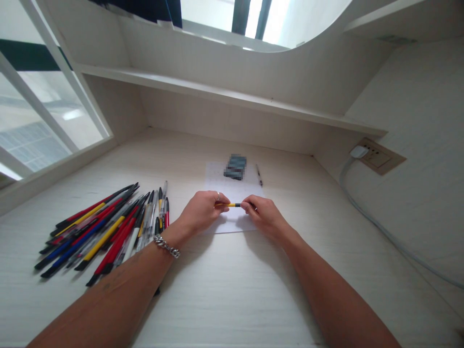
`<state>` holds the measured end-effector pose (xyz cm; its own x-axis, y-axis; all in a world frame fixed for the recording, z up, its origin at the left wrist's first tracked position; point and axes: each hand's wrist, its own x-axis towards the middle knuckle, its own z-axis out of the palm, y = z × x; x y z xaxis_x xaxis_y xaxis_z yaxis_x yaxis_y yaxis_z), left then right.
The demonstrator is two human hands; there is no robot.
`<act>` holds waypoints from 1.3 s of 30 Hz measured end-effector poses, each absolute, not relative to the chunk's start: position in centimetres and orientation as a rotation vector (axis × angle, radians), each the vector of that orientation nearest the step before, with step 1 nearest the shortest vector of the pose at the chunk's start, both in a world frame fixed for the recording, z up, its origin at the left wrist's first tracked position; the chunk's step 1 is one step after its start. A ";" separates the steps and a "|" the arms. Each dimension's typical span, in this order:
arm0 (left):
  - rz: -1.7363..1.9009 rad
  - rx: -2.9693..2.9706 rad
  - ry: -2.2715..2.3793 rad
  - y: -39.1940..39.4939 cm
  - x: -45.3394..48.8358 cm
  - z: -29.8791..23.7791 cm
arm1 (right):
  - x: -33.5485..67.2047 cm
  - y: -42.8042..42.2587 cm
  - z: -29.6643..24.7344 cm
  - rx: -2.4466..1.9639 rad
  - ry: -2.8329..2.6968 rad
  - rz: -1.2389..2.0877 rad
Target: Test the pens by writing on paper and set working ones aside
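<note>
- The left hand [203, 211] and right hand [263, 217] are both closed in a fingertip pinch on a yellow-and-black pen [232, 205], held level between them, with the fingertips nearly meeting.
- Directly under the hands lies a sheet of paper [221, 183]; a pixelated object [235, 166] sits on it, beyond the hands.
- Beyond the right hand, a lone pen [259, 175] lies by the sheet's edge.
- Left of the left hand, a heap of red, blue, yellow and clear ballpoint pens [105, 232] covers the desk [224, 299].
- Nothing stands between the hands and the sheet.
</note>
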<state>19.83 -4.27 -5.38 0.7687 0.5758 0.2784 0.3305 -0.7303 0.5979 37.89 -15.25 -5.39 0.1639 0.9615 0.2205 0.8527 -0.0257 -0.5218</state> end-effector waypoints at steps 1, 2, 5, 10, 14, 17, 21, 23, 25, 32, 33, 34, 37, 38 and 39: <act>0.634 2.442 0.684 -4.3 19.8 -5.3 | 37.8 -15.2 -5.4 -1.920 -1.717 0.270; 0.648 2.453 0.694 -4.4 19.9 -5.2 | 37.8 -15.2 -5.3 -1.933 -1.721 0.279; 0.651 2.504 0.732 -4.5 19.9 -4.9 | 37.6 -15.1 -5.4 -1.952 -1.733 0.298; 0.618 2.588 0.765 -4.6 19.8 -4.5 | 37.5 -15.0 -5.4 -1.961 -1.728 0.356; 0.639 2.572 0.760 -4.6 19.8 -4.7 | 37.7 -15.1 -5.2 -1.962 -1.715 0.359; 0.661 2.536 0.768 -4.7 20.0 -5.1 | 37.7 -15.5 -4.8 -2.002 -1.725 0.169; 0.653 2.434 0.760 -5.0 20.4 -5.5 | 36.4 -15.8 -4.3 -1.874 -1.914 -0.185; 0.663 2.358 0.745 -5.2 20.5 -5.6 | 35.3 -15.9 -4.3 -1.809 -2.013 -0.190; 0.677 2.280 0.727 -5.4 20.6 -5.6 | 34.6 -15.9 -4.4 -1.817 -2.048 -0.150; 0.760 2.206 0.649 -5.1 20.2 -5.3 | 36.1 -16.6 -4.0 -1.863 -1.904 0.033; 0.788 2.225 0.683 -4.9 20.1 -5.3 | 36.7 -16.6 -3.9 -1.851 -1.820 0.098; 0.803 2.239 0.719 -4.7 20.0 -5.3 | 37.3 -16.5 -3.9 -1.828 -1.706 0.186; 0.768 2.248 0.780 -4.1 19.9 -5.6 | 38.9 -15.9 -3.8 -1.598 -1.270 0.500; 0.737 2.256 0.785 -4.0 19.8 -5.8 | 39.2 -15.7 -3.7 -1.478 -1.125 0.589; 0.699 2.269 0.784 -3.9 19.7 -5.9 | 39.5 -15.6 -3.6 -1.365 -0.998 0.668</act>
<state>19.75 -3.93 -5.90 0.6818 0.6802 0.2694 0.3455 -0.6239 0.7010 39.51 -15.59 -3.56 0.4569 0.8693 0.1887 0.1571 0.1300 -0.9790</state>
